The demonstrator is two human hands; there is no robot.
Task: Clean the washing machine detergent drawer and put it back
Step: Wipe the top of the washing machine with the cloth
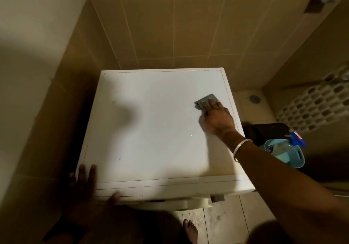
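Observation:
A white washing machine [154, 130] fills the middle of the head view, seen from above. My right hand [217, 117] presses a grey-blue cloth [204, 102] flat against the right side of its top, fingers straight. My left hand [85, 185] rests on the machine's front left corner, fingers over the top edge and thumb on the front panel. The detergent drawer front [120, 198] sits closed in the panel under that thumb.
Tan tiled walls close in behind and to the left. On the floor to the right stand a light blue basket [287, 153] holding a spray bottle [296, 140], a dark bin [268, 130] and a white perforated laundry basket [313, 104]. My bare foot [189, 230] is on the floor tiles.

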